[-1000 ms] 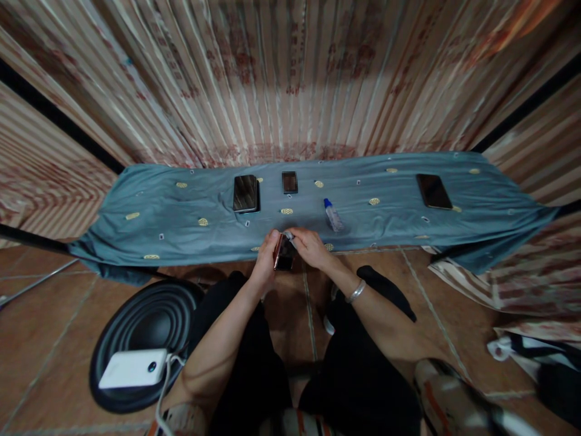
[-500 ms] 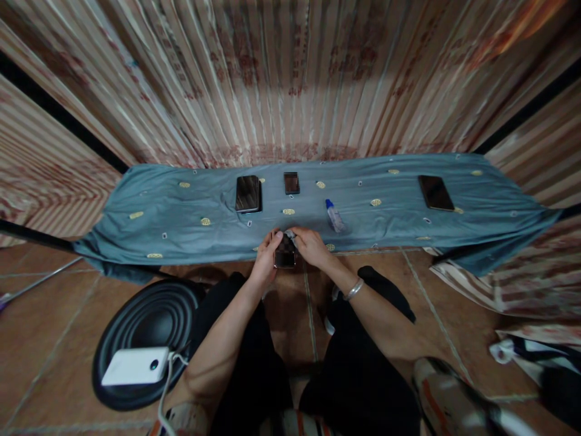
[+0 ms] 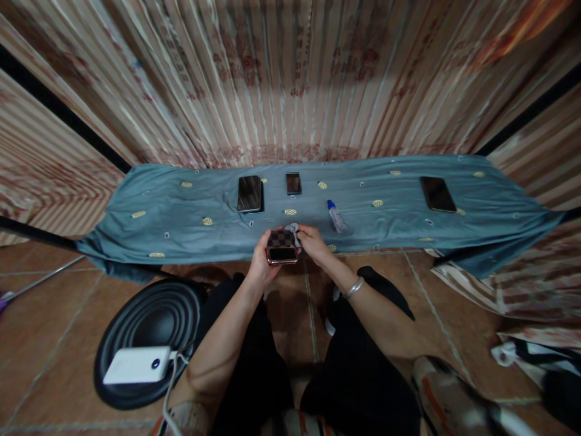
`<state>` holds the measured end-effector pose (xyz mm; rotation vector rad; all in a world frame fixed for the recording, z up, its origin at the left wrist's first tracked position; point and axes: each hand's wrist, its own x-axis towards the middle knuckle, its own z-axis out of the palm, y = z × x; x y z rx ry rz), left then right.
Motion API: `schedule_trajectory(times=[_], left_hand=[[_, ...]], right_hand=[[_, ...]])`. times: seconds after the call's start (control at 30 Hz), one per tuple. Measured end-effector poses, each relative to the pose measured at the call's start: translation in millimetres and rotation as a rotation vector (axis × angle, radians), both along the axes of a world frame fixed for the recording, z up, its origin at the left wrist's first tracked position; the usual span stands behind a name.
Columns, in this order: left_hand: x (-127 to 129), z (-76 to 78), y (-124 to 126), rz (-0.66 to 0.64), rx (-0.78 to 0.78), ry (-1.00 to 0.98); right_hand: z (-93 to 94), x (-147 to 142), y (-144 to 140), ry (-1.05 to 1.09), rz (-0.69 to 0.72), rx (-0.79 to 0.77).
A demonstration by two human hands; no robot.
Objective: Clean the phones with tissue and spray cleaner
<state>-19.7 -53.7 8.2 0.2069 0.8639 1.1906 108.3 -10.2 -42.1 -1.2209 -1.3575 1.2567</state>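
My left hand (image 3: 262,260) is closed around a small phone (image 3: 281,254) with a brown checkered cover and a glossy black panel at its near end. My right hand (image 3: 313,243) pinches a crumpled grey-white cloth (image 3: 292,229) against the far right corner of the phone. Both hands are at the near edge of the cloth-covered table. Just beyond them lies a clear bottle with a blue cap (image 3: 336,217). A small dark square device (image 3: 293,183) rests farther back.
Dark flat devices lie on the blue-green tablecloth (image 3: 385,233): a stacked pair (image 3: 249,194) at left and a tablet (image 3: 438,194) at right. On the floor, a white power bank (image 3: 136,366) with a cable sits on a round black ridged object (image 3: 154,321). Striped curtains hang behind.
The phone has turned in my left hand, showing more of its checkered cover and a wider black panel. My right hand has shifted slightly with the cloth. The view has moved a little.
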Motion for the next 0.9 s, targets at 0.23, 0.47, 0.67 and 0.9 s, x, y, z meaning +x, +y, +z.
schedule_trajectory(times=[0.23, 0.47, 0.67, 0.9], left_hand=[[0.5, -9.8, 7.5, 0.067, -0.018, 0.152], [1.7, -21.0, 11.2, 0.115, 0.110, 0.280], [1.9, -21.8, 14.9, 0.143, 0.121, 0.310], [-5.4, -17.4, 21.6, 0.121, 0.111, 0.208]], right_hand=[[-6.0, -5.7, -3.1, 0.009, -0.041, 0.050], [-9.8, -9.1, -9.7, 0.021, -0.041, 0.027], [-5.8, -5.4, -19.9, -0.006, -0.009, 0.036], [-4.7, 3.1, -38.3, -0.118, 0.110, 0.059]])
